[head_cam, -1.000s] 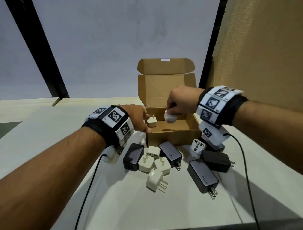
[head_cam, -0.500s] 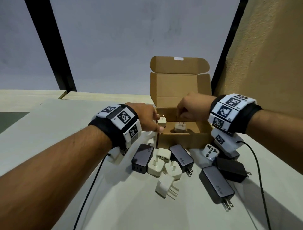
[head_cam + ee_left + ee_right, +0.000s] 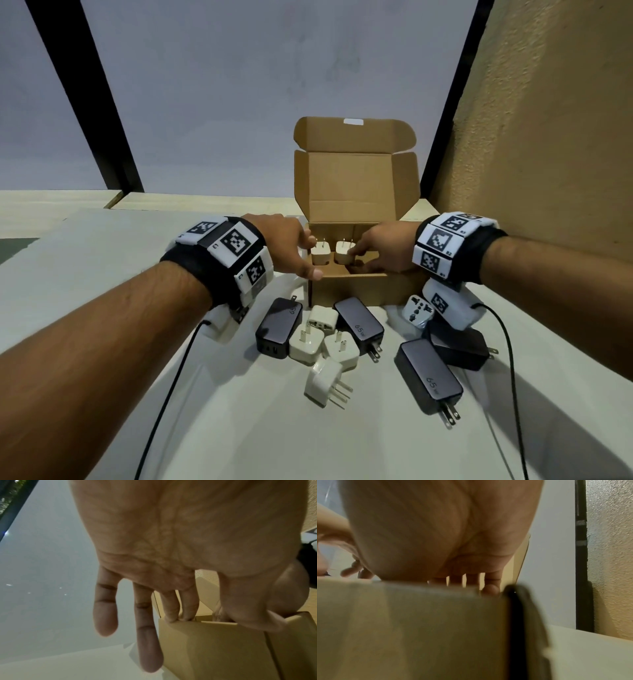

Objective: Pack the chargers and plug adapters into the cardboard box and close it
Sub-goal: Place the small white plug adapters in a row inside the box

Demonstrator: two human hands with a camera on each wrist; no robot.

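I saw both hands at the open cardboard box (image 3: 356, 289). Left hand (image 3: 284, 245) pinched a white plug adapter (image 3: 320, 254) inside, near its left wall; right hand (image 3: 383, 248) gripped a second adapter (image 3: 344, 253) beside it. Fingertips inside the box partly hidden. Other chargers (image 3: 359, 323) lay on the table (image 3: 102, 260) in front of the box.

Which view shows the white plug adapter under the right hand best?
The head view: the white plug adapter stands in the cardboard box, prongs up, with the right hand pinching it. The right wrist view shows only palm and blurred box wall, no adapter. The left wrist view shows the left hand at the box edge, not this adapter.
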